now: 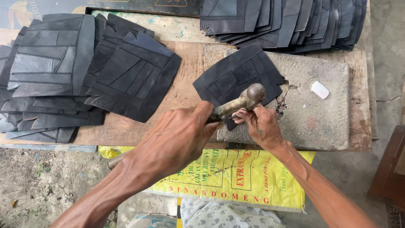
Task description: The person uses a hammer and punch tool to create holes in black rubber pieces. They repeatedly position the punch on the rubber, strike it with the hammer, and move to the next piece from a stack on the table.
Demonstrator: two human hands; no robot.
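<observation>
Wooden-handled hammer (240, 100) in left hand (177, 139) points up-right.

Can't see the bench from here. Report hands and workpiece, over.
Left hand gripping hammer, head raised. Right hand pinning black patchwork leather panel on stone block. White chip lies apart; stacked panels off to the side.

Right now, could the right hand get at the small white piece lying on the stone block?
Probably yes. The right hand rests on the stone block, pinning the black leather panel at its near corner. The white piece lies in the open further right, nothing between them, but the hand must let go first.
</observation>
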